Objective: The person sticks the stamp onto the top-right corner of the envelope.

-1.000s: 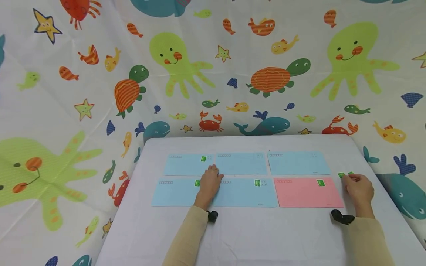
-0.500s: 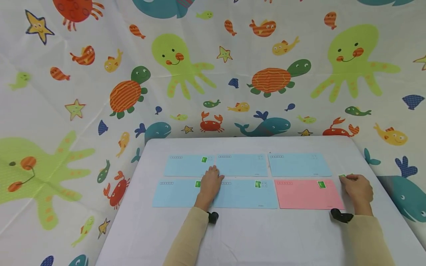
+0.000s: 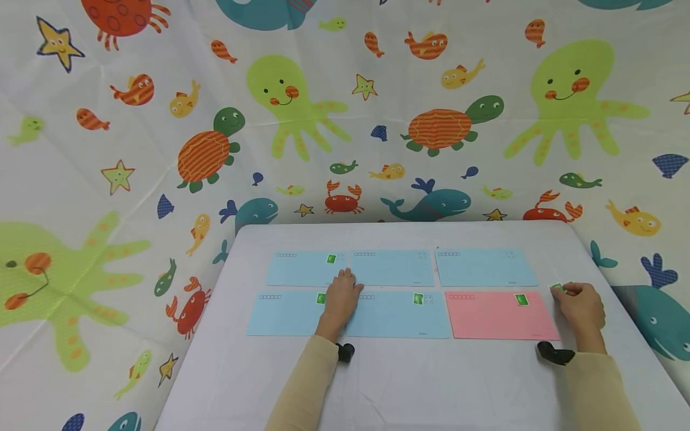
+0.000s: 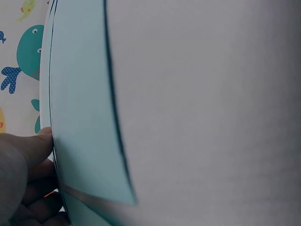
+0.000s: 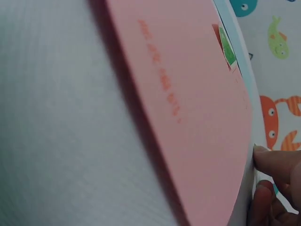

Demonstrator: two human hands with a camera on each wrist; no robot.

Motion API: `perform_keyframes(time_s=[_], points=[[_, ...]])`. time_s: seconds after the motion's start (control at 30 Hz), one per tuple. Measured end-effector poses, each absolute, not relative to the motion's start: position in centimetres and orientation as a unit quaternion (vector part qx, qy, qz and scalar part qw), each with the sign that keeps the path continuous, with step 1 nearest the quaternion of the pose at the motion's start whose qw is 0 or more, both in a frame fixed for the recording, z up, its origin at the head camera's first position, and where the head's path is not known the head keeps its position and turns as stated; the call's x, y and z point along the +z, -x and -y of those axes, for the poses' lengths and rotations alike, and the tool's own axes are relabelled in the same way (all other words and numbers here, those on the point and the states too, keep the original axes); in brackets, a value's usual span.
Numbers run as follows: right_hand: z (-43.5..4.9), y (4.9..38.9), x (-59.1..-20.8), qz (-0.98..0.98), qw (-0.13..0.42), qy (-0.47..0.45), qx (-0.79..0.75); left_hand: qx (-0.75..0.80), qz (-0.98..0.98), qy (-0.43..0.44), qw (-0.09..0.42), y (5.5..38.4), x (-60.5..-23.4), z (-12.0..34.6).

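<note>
My left hand (image 3: 341, 302) lies with relaxed fingers over the meeting corners of the blue envelopes, its fingertips near the lower right of the back-left blue envelope (image 3: 299, 269). A green stamp sits on that one, another on the front-left blue envelope (image 3: 283, 317), partly covered by the hand. At the right, my right hand (image 3: 583, 311) pinches a small green stamp (image 3: 556, 287) at the table surface, thumb and fingers curled. In the right wrist view the fingertips (image 5: 263, 157) show past the pink envelope (image 5: 188, 94); the pinched stamp is hidden there.
The front-middle blue envelope (image 3: 396, 320) and the pink envelope (image 3: 496, 320) each bear a green stamp. The back-middle (image 3: 390, 269) and back-right (image 3: 485, 269) blue envelopes show none. A white cloth covers the table (image 3: 447, 383); a sea-animal curtain (image 3: 372, 137) hangs behind.
The right fingertips have shifted slightly over the green stamps at the right; two showed earlier, while now green shows mainly at the fingertips. The left hand stays in place. The view has tilted slightly.
</note>
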State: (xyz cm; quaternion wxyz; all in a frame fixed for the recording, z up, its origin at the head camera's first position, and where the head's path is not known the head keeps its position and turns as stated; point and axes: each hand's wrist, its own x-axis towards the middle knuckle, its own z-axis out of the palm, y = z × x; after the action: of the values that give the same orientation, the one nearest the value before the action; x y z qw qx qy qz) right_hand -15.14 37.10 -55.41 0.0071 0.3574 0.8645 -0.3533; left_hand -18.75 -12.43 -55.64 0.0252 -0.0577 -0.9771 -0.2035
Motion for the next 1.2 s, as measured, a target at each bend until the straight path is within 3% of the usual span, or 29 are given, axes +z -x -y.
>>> perform_keyframes(time_s=[0.43,1.2], points=[[-37.2,14.5,-55.6,-0.854,-0.021,-0.36,-0.374,-0.21,0.975,0.062,0.028,18.6,-55.7,12.4],[-36.4,13.6,-53.7,-0.734,-0.031,-0.345,-0.584,-0.208,0.976,0.063,0.024,19.3,-55.8,12.5]])
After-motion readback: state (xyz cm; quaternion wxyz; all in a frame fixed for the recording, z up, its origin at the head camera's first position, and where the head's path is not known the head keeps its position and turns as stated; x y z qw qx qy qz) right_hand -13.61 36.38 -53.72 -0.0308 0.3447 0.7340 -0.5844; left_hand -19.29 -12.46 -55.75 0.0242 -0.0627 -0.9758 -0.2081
